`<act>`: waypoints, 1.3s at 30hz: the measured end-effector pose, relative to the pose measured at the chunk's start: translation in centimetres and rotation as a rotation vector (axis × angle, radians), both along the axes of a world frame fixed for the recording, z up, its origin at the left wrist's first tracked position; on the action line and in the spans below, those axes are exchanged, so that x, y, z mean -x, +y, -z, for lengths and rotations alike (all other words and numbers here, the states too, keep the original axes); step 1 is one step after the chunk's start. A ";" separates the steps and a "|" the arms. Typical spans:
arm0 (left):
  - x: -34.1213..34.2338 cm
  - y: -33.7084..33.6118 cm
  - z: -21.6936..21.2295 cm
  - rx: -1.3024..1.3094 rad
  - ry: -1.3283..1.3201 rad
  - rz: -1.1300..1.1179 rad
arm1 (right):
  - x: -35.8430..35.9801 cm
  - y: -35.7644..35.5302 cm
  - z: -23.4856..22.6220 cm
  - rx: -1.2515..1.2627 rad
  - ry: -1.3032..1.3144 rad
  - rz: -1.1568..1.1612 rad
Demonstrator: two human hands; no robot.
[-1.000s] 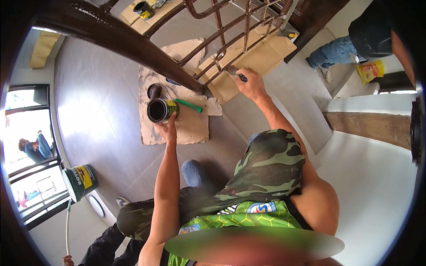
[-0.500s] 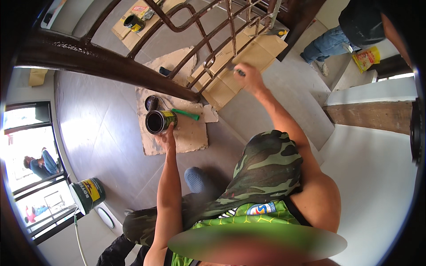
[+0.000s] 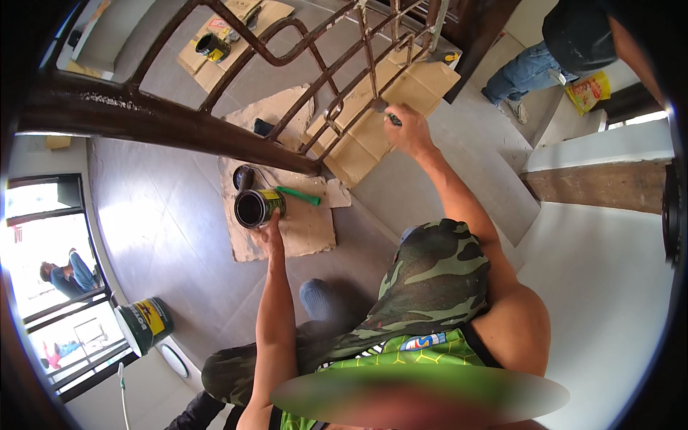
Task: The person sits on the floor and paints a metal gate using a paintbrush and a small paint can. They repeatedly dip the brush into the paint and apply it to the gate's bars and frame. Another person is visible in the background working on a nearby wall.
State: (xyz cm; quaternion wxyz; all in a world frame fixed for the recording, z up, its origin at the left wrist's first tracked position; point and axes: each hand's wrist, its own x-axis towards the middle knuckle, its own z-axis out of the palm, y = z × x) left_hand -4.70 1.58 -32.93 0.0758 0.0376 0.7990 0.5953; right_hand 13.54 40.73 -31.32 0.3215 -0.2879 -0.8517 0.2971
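Observation:
My left hand (image 3: 270, 233) grips an open paint can (image 3: 256, 208) with dark paint inside, held over a sheet of cardboard (image 3: 301, 229) on the grey floor. My right hand (image 3: 408, 129) is stretched forward, shut on a paintbrush (image 3: 384, 111) whose tip touches a bar of the dark brown metal railing (image 3: 315, 86). A green-handled tool (image 3: 299, 195) and the can's dark lid (image 3: 244, 176) lie on the cardboard next to the can.
More cardboard (image 3: 380, 122) lies under the railing. Another small can (image 3: 212, 46) stands on cardboard beyond it. A large green bucket (image 3: 145, 324) sits lower left. Another person (image 3: 552, 50) stands at the upper right. Grey steps (image 3: 494, 158) run right of me.
The view has shifted, so the thick railing bar sits higher and further left. My right hand stays at the railing bars with the brush. My left hand keeps holding the can.

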 end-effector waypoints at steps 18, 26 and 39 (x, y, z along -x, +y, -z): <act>-1.2 -2.4 2.0 -0.013 0.175 -0.040 | 1.5 -7.7 -3.3 0.286 -0.056 -0.154; -1.3 -2.7 0.8 0.160 0.135 -0.026 | 1.9 -6.8 -9.0 0.388 0.024 -0.077; -1.1 -3.5 2.8 -0.023 0.094 -0.039 | 2.2 -6.6 -10.7 0.498 0.185 -0.075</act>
